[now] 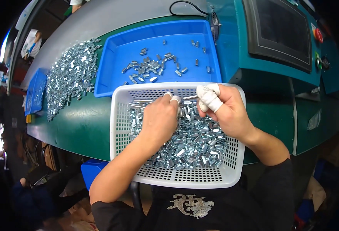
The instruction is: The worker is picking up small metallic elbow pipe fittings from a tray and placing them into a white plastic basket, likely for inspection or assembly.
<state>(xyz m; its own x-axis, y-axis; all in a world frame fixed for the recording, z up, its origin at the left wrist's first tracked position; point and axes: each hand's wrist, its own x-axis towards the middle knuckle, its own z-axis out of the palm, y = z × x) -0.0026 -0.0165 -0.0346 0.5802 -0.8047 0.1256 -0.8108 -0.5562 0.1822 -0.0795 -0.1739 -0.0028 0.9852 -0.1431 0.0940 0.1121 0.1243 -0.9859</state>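
White basket point(119, 127) set at bench point(81, 119) edge, heaped with small metal parts point(194, 142). Left hand point(159, 119) closed over heap, fingertips pinched on parts. Right hand point(225, 109), fingers taped white, gripped thin metal pin point(190, 97). Blue tray point(115, 57) with scattered parts seen behind basket.

shiny metal bits point(192, 142) heaped in white basket point(119, 127).
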